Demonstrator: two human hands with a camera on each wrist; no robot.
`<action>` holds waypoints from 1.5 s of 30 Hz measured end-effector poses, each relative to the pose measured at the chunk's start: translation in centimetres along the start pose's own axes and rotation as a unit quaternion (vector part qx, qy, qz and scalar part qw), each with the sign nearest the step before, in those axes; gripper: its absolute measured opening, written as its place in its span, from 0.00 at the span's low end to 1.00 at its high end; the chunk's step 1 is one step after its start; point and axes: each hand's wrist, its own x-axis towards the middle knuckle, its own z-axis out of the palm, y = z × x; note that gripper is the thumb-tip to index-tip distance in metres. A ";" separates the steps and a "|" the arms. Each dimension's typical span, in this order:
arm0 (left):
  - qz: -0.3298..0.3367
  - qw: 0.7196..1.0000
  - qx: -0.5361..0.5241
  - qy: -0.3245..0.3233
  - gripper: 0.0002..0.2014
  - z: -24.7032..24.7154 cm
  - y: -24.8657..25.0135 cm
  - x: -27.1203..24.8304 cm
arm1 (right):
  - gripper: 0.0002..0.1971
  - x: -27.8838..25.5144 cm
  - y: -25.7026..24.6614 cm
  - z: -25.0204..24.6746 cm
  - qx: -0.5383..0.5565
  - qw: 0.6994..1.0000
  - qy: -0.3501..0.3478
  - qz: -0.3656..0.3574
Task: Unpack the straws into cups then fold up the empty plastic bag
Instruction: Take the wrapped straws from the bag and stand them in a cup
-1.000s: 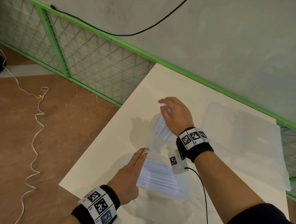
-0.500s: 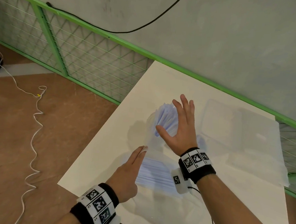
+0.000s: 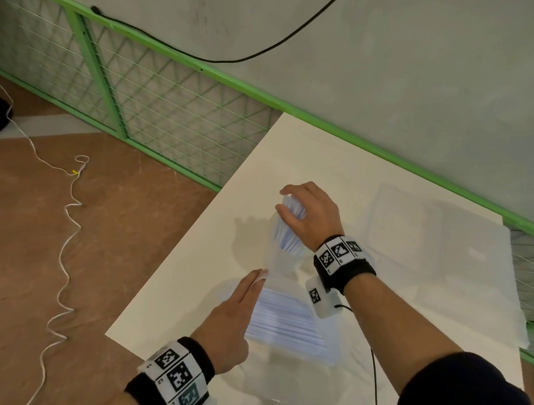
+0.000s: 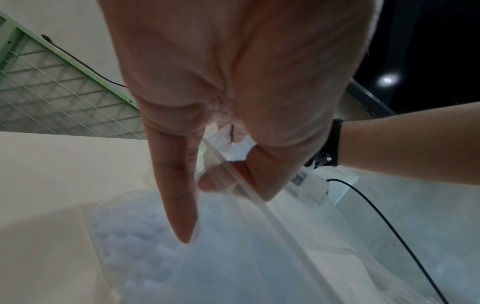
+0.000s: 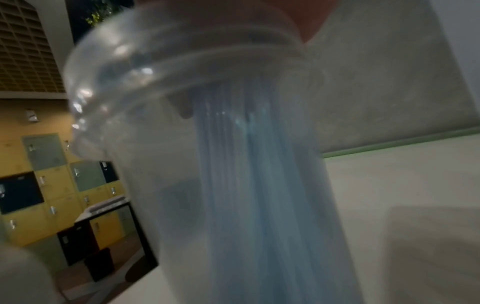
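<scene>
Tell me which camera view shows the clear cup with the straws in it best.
The right wrist view: the clear cup fills the frame, rim and wall plain, with the blue straws standing inside. The head view shows it small and faint, partly hidden under the right hand. In the left wrist view, I cannot make it out behind the left hand.

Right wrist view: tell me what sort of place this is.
Probably a shared indoor workspace or lab, not a home. Banks of yellow and grey lockers line the far wall, a green mesh fence runs beside the white table, and the wall is bare concrete.
</scene>
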 end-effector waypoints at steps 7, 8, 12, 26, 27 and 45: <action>-0.007 1.000 -0.002 -0.008 0.52 0.0 0.0 0.0 | 0.03 1.1 -0.7 -1.2 0.072 0.992 0.077 0.066; -0.006 1.000 -0.002 -0.009 0.52 0.0 0.0 0.0 | 0.03 1.1 -0.7 -1.2 0.079 0.991 0.072 0.075; -0.008 1.000 -0.002 -0.014 0.52 0.0 0.0 -0.1 | 0.08 0.9 -0.8 -1.3 0.120 0.982 0.094 0.114; 0.030 0.999 -0.015 0.008 0.53 0.4 -0.2 -0.3 | 0.12 0.3 0.2 -1.2 -0.104 0.993 -0.044 0.030; 0.032 0.999 -0.014 0.012 0.53 0.5 -0.2 -0.3 | 0.13 0.4 0.0 -1.3 -0.129 0.989 -0.059 0.046; 0.049 0.998 -0.037 0.011 0.58 1.6 0.5 0.6 | 0.18 -19.5 -6.9 2.6 -0.155 0.912 -0.363 0.111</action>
